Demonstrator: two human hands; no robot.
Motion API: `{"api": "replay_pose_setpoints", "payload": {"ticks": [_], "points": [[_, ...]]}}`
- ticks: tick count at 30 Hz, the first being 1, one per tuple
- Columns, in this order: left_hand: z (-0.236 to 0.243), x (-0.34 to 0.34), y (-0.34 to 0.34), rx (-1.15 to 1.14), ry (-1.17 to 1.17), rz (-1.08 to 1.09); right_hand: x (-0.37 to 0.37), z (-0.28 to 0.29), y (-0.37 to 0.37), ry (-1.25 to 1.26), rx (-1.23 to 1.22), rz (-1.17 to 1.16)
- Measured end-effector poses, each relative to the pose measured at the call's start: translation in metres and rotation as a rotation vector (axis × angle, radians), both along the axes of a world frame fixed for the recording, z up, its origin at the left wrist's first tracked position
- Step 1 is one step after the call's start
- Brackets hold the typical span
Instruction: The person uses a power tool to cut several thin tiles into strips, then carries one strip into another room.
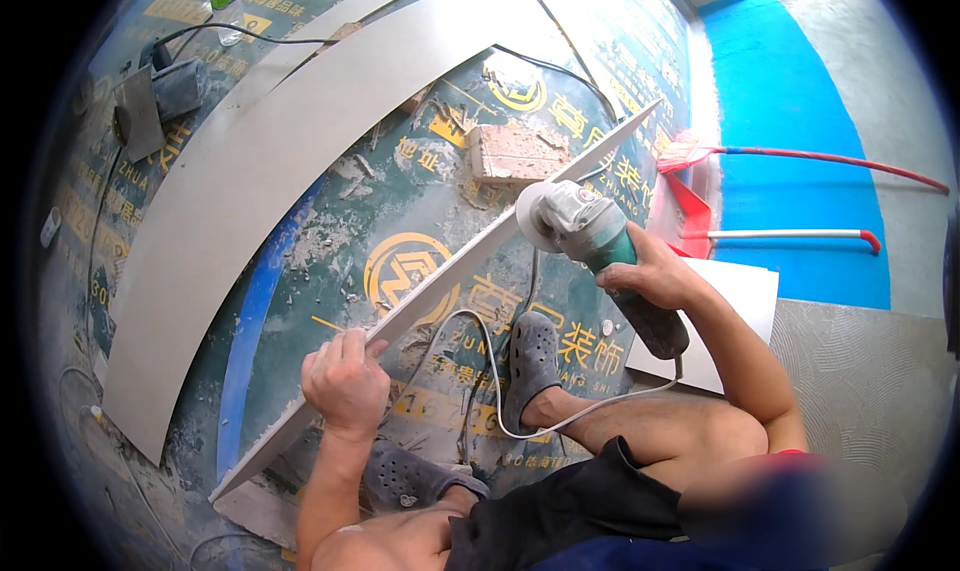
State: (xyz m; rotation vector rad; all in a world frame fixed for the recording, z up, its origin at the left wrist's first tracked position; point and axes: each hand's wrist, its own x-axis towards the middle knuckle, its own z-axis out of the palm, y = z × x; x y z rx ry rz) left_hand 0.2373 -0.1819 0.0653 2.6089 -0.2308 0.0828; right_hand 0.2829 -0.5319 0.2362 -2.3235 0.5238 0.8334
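Note:
A long, narrow tile strip (455, 269) stands on its edge, running from lower left to upper right in front of me. My left hand (347, 383) is closed over its upper edge, towards the near end. In my right hand (650, 271) is a green and silver angle grinder (606, 241), with the fingers wrapped round its body. Its round disc (537, 217) is at the strip's upper edge; whether it spins I cannot tell. A pale power cord (497, 389) loops from the grinder's rear across the floor past my shoe.
A large tile sheet (225, 206) lies to the left, beside a blue strip (262, 296). A dusty brick-like block (517, 154) sits beyond the tile strip. To the right are a red broom (800, 157), a red dustpan (690, 211) and a white board (755, 301). Dust and debris cover the printed green floor sheet.

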Motion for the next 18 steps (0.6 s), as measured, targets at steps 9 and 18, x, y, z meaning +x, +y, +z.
{"api": "replay_pose_setpoints", "payload": {"ticks": [9, 18], "points": [[0.0, -0.001, -0.002, -0.001, 0.007, -0.012, -0.005, 0.006, 0.052, 0.159, -0.063, 0.354], [0.002, -0.002, -0.005, 0.01, -0.051, 0.033, -0.003, -0.002, 0.007, -0.046, -0.027, 0.168]]}}
